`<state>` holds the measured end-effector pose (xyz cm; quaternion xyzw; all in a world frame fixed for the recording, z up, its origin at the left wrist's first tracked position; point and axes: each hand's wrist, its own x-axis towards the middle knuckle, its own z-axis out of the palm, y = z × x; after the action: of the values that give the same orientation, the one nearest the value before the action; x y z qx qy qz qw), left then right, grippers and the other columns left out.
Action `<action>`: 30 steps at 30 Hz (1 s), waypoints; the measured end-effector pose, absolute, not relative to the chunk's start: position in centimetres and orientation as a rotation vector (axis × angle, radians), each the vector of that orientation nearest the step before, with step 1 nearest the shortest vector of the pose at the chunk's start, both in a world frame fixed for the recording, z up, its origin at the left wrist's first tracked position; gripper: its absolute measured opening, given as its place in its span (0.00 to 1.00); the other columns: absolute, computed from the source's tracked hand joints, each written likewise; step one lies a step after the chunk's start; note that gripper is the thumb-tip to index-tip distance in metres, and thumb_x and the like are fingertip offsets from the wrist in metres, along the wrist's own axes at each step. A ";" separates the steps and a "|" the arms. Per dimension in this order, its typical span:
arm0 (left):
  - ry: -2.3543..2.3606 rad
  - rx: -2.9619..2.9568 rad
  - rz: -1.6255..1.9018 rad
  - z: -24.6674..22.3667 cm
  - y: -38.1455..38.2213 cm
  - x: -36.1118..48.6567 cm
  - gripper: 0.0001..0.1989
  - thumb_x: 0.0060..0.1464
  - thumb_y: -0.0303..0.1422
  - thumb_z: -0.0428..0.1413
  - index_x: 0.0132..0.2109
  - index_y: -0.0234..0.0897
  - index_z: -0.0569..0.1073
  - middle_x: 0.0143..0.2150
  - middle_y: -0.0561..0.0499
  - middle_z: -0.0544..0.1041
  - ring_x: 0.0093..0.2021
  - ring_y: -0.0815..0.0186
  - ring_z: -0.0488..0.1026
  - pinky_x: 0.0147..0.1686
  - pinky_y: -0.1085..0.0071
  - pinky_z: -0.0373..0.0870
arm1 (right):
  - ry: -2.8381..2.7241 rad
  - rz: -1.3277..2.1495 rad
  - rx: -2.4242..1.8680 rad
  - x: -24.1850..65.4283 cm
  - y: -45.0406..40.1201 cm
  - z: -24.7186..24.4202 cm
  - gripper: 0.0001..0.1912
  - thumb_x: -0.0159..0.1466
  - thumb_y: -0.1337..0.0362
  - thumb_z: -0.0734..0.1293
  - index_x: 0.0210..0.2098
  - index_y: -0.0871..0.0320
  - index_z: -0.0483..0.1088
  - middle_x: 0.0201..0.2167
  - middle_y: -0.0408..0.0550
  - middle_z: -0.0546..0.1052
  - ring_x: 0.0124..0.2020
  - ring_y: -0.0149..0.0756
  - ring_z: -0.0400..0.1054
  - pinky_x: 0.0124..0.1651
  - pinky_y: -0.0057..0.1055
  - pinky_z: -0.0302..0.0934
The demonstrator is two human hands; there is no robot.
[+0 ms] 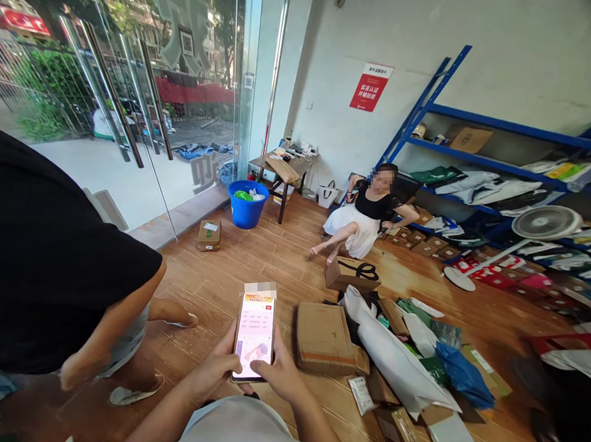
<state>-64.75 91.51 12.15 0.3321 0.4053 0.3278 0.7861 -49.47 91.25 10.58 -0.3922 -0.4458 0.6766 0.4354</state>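
A smartphone (254,323) with a bright pink and white screen is held upright in front of my body. My left hand (218,367) grips its left edge, the thumb over the lower left of the screen. On the other side, my right hand (280,363) holds the right edge, its thumb on the lower part of the screen. Just right of the phone a closed cardboard box (322,329) lies on the wooden floor.
A person in black (51,242) stands close on the left; another person (369,210) sits beyond the boxes. Parcels (393,348) cover the floor at right. Blue shelves (495,129), a white fan (546,222), a blue bucket (247,207) and a small table (296,162) are farther off.
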 end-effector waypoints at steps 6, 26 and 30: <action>0.882 0.738 0.691 12.9 91.5 -64.9 0.56 0.28 0.28 0.53 0.68 0.39 0.42 0.56 0.40 0.69 0.43 0.55 0.71 0.24 0.70 0.75 | -1.101 1.705 -1.009 -49.0 91.4 10.5 0.35 0.45 0.67 0.62 0.54 0.55 0.60 0.48 0.44 0.76 0.50 0.43 0.67 0.54 0.39 0.59; 0.827 0.768 0.694 9.9 91.5 -64.9 0.58 0.33 0.26 0.52 0.70 0.45 0.32 0.48 0.42 0.72 0.44 0.50 0.72 0.23 0.69 0.73 | -0.636 1.577 -1.058 -50.7 93.8 9.9 0.32 0.49 0.37 0.68 0.37 0.59 0.75 0.31 0.47 0.81 0.34 0.41 0.72 0.41 0.35 0.64; 0.849 0.714 0.734 10.7 91.7 -64.6 0.58 0.32 0.26 0.51 0.70 0.48 0.32 0.55 0.41 0.68 0.42 0.53 0.71 0.21 0.71 0.72 | -0.501 1.648 -1.006 -51.2 93.4 9.3 0.29 0.49 0.39 0.69 0.35 0.58 0.75 0.31 0.45 0.81 0.33 0.39 0.72 0.40 0.34 0.65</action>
<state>-64.64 91.68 10.73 0.3311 0.3940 0.3406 0.7869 -51.24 93.35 9.31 -0.4238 -0.2109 0.6940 0.5425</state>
